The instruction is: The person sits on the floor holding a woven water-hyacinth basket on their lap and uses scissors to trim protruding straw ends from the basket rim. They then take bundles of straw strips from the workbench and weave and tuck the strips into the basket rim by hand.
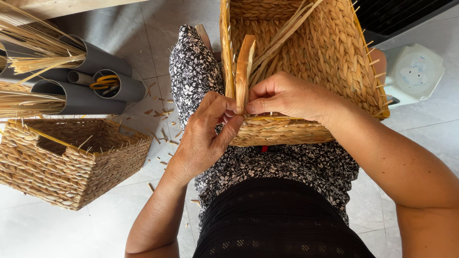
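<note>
Head view, looking straight down onto lap. No packages, labels or signs legible anywhere.

Half-woven square basket (330, 52) of braided straw resting on lap, against black-and-white floral skirt (196, 71); loose straw ends sticking out along right rim. Broad flat straw strand (245, 62) standing upright at near-left corner of basket, more thin strands (282, 36) slanting across inside.

Left hand (205, 136) below rim, fingers curled, thumb and forefinger pressed together at base of upright strand; clamped on it. Right hand (287, 95) over near rim, fingers bunched, tips meeting thumb at same spot on strand; pinched shut. Both hands touching each other at strand base, just above woven edge.

Left on floor: finished woven basket (71, 160) with cut-out handle hole, well apart from lap. Behind it, cluster of grey plastic pipes (95, 79) lying on sides, holding bundles of dry straw (33, 43); yellow-handled scissors (105, 82) tucked in one pipe mouth. Straw offcuts (160, 114) scattered over pale tiled floor (71, 229) between pipes and skirt.

Right upper edge: pale grey-white plastic object (413, 71), kind unclear. Black top (277, 220) at bottom of view.
</note>
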